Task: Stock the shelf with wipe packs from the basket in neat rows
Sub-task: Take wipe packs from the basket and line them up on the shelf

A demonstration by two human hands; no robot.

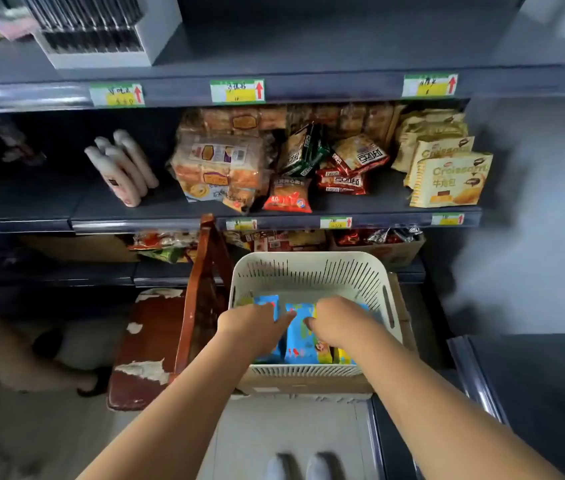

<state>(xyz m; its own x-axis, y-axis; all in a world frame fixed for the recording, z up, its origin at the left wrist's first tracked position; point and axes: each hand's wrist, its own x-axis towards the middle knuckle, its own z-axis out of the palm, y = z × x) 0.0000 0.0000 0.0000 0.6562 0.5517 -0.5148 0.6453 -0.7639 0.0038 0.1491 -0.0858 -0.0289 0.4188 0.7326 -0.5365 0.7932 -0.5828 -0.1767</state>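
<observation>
A cream slotted basket (309, 271) sits on a cardboard box below the shelves. Blue and yellow wipe packs (300, 336) stand side by side in its bottom. Both my hands reach down into it. My left hand (251, 325) rests on the left packs, fingers curled over their top edges. My right hand (338, 322) covers the packs on the right, fingers bent down onto them. Whether either hand has closed a grip on a pack is hidden by the knuckles. The dark shelf (49, 199) has bare room on its left half.
The middle shelf holds a pack of pink bottles (125, 168), bread bags (218, 164), red snack packets (343, 171) and croissant bags (447, 178). A worn red wooden stool (156, 341) stands left of the basket. Another person's leg (14, 355) is at far left.
</observation>
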